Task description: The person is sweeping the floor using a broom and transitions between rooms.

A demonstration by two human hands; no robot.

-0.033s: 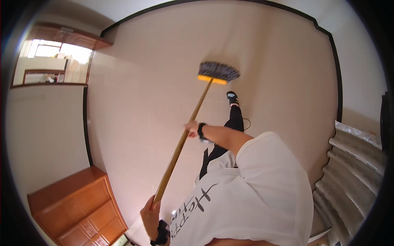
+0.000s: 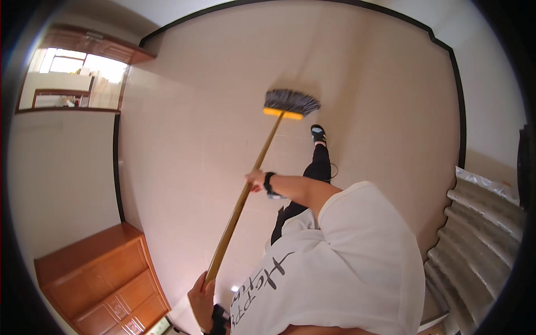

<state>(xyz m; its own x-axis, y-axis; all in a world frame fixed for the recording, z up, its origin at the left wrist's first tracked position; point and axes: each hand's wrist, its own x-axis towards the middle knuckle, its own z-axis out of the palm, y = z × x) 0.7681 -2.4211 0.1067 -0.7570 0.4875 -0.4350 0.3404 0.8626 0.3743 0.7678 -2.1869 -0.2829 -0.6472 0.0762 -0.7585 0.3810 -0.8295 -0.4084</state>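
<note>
A broom slants across the view in my two hands, with a long wooden handle [image 2: 233, 215], a yellow block [image 2: 283, 114] and dark grey bristles [image 2: 291, 101]. The bristles meet the pale tiled floor [image 2: 195, 111] a little beyond my foot. Partway down the handle, my right hand [image 2: 255, 180] is closed round it, a black band on the wrist. My left hand [image 2: 202, 291] grips the handle's near end, low in the view, also with a black wristband.
One dark shoe [image 2: 317, 134] of mine stands on the floor just right of the broom head. A reddish-brown wooden cabinet [image 2: 106, 273] stands at the lower left. Grey ridged, plastic-wrapped material [image 2: 474, 240] lines the right side. Dark baseboard [image 2: 462, 111] edges the walls.
The broom head has shifted slightly left and nearer to me. Both hands have moved a little left with the handle and keep their grip.
</note>
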